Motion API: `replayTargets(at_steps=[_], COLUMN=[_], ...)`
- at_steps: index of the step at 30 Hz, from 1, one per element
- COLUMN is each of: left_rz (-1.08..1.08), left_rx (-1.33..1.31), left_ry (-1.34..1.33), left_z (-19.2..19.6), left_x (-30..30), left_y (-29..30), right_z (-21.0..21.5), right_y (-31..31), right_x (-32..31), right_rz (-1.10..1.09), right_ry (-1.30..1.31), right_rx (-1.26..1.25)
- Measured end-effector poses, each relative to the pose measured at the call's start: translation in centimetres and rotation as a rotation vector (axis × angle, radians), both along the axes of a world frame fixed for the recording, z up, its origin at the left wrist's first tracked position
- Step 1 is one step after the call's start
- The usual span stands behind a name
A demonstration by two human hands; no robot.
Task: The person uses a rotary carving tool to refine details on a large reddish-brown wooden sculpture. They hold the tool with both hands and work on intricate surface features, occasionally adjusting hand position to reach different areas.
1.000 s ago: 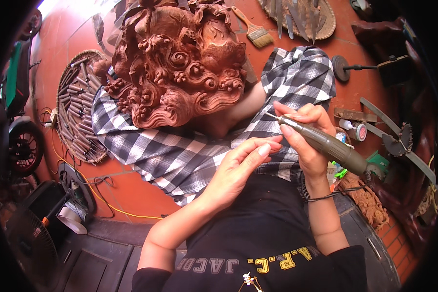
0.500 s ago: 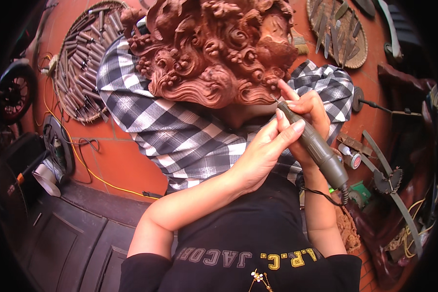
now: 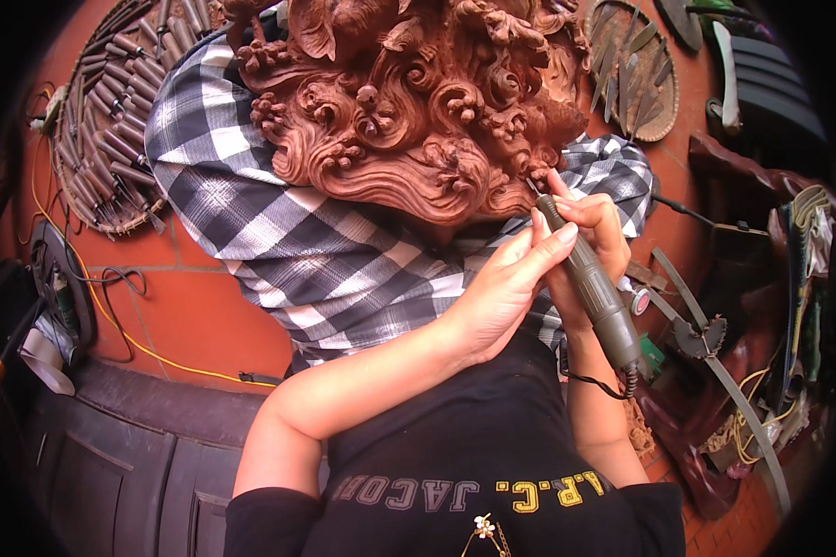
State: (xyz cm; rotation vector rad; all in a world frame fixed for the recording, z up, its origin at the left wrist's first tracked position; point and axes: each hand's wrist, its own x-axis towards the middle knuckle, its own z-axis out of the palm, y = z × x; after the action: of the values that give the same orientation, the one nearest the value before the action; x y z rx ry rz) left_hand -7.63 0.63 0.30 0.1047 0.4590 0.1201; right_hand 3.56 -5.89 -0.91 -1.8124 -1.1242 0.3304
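A reddish-brown wood carving, thick with curls and swirls, rests on a black-and-white checked cloth over my lap. My right hand is wrapped round a grey-green rotary carving tool, one finger stretched to the carving's lower right edge. The tool's thin bit meets or nearly touches the wood there; actual contact is too small to tell. From the left, my left hand closes on the front of the tool, its thumb pressed along the body. A black cord leaves the tool's rear end.
Many wooden-handled chisels lie in a round woven basket at left. Another basket at far right holds flat blades. A yellow cable crosses the tiled floor. Dark panelled furniture stands lower left; metal strips lie at right.
The view has shifted, with the carving appearing slightly lower and the baskets further left or higher. Both hands keep their hold on the rotary tool, its bit still by the carving's lower right edge.
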Motion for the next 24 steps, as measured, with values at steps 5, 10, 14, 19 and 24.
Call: replayTargets(at_steps=[5,10,14,19,24], left_rz=[-0.009,-0.034,-0.042,-0.083,-0.203], left_rx=[0.047,0.102,0.089,0.218,0.242], left_ry=[-0.007,0.052,0.09,0.114,0.158], left_z=[-0.2,0.0,0.2,0.2,1.1], left_x=[0.4,0.8,1.0,1.7,1.1], left_y=[-0.3,-0.2,-0.2,-0.7,-1.2], right_z=[-0.1,-0.5,-0.6,-1.5,-0.4], right_y=[-0.4,-0.2,-0.3,-0.8,-2.7], right_x=[0.3,0.5,0.6,0.5,0.6], right_rz=[0.0,-0.012,-0.033,-0.131,-0.079], right_ry=[0.139,0.217,0.242,0.29,0.191], right_rx=[-0.005,0.056,0.034,0.238,0.225])
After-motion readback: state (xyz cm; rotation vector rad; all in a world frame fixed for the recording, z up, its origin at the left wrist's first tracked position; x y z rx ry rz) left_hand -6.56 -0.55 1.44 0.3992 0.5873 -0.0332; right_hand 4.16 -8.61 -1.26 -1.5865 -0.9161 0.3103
